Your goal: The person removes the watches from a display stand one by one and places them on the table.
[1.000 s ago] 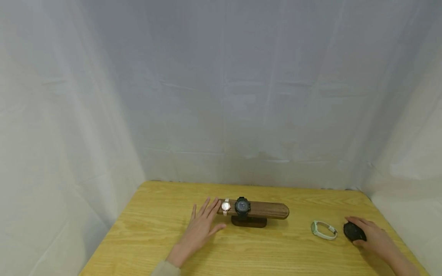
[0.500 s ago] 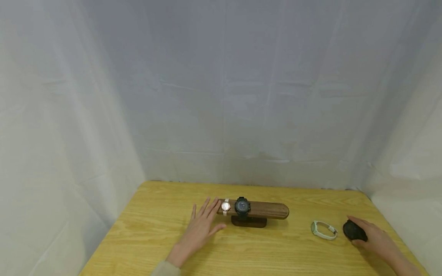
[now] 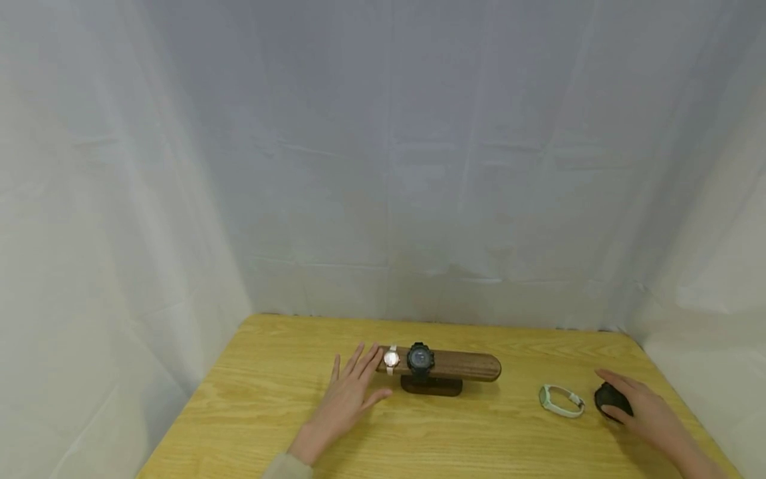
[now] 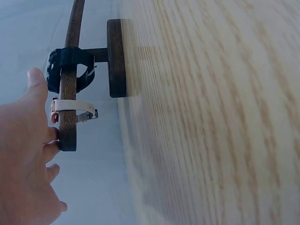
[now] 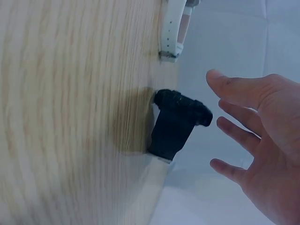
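In the head view my left hand (image 3: 344, 402) has its fingers spread, fingertips resting on the left end of the wooden watch stand (image 3: 467, 366). Around the stand's bar sit a small watch with a white strap (image 3: 391, 358) and a black digital watch (image 3: 421, 358). On the right, my right hand (image 3: 646, 412) hovers over another black wristwatch (image 3: 609, 396) lying on the table. The right wrist view shows a gap between this hand's loosely bent fingers and that black watch (image 5: 174, 129). Part of the watch is hidden by the hand in the head view.
A pale green watch (image 3: 565, 412) lies on its side between the stand and my right hand. The yellow wood table (image 3: 455, 439) is bordered by white cloth hangings (image 3: 383, 166) at the back and both sides.
My right hand has loosened from the black watch and lifted slightly, its fingers now apart from it. The watch stays in nearly the same spot. My left hand and the stand look unmoved.
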